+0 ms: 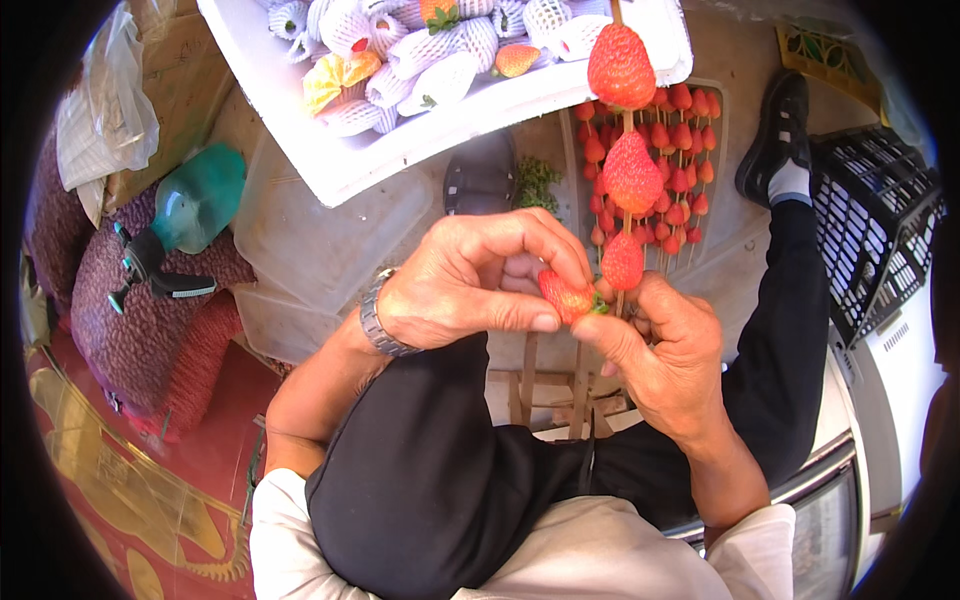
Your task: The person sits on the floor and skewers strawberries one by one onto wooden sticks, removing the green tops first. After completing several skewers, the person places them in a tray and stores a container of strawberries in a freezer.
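Between the thumb and fingers of my left hand is a strawberry, its green leaves pointing right. My right hand holds a wooden skewer upright near its lower end, its thumb tip close to those leaves. Three strawberries are threaded on the skewer; the large one is uppermost and the smallest sits just above my right fingers. Ahead, a white foam box holds strawberries in foam net sleeves, a few bare strawberries and a partly peeled orange citrus fruit.
Beyond my right hand, a clear tray holds rows of skewered strawberries. Transparent plastic containers lie on the floor at left, near a teal spray bottle on mesh sacks. A black plastic crate stands at right.
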The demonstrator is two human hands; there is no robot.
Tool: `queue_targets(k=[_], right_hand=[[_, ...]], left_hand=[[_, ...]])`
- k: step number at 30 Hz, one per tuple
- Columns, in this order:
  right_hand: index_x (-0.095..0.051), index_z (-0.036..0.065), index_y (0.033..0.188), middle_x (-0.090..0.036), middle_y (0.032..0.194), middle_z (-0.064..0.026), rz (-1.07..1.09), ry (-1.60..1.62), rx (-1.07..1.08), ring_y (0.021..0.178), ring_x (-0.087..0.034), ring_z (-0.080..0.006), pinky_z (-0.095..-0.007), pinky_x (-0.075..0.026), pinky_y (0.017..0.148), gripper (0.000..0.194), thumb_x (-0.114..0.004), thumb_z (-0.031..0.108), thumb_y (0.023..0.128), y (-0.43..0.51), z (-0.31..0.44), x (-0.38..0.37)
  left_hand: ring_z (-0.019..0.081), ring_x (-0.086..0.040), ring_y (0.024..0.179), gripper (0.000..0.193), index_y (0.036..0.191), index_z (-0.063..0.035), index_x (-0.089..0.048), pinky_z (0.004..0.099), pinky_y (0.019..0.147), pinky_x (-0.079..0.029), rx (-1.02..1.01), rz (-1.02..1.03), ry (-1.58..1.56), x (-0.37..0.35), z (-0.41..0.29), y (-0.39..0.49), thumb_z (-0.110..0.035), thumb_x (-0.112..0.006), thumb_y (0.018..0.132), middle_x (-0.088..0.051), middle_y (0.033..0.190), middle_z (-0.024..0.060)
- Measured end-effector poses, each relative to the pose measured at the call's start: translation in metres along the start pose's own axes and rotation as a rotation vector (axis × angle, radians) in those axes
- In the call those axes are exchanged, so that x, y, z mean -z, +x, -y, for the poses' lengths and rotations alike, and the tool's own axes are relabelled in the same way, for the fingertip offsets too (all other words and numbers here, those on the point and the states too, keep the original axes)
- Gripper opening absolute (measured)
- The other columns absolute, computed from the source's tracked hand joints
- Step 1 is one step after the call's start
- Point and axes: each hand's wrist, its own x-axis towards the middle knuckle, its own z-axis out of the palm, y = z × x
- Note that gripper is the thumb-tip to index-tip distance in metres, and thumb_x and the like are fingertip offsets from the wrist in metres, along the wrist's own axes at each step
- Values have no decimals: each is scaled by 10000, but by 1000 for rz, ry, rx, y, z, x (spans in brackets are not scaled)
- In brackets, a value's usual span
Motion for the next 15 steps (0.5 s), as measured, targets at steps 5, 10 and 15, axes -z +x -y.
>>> queue_targets(k=[5,10,15], right_hand=[[-631,-22,924,-571,620,8,-23,152,-142,493,-515,-34,-205,-418,437,103,-698,50,893,-1,0,-4],[-635,-19,912,-566,620,11,-5,103,-104,482,-510,-36,-204,-415,424,58,-677,18,898,-2,-1,-3],[-652,-20,884,-563,624,19,-13,211,-189,485,-505,-34,-202,-422,425,60,-703,9,875,-1,6,4]], left_hand=[[208,-589,1100,355,1140,51,-603,332,938,-519,33,-25,-5,1,3,2,97,-717,808,-532,1204,157],[230,-677,945,366,1168,71,-595,350,793,-595,145,-24,-187,11,8,-1,-11,-734,839,-615,1122,189],[254,-718,808,449,1242,96,-533,369,674,-625,182,-98,-517,20,18,-6,-196,-671,931,-652,1067,252]])
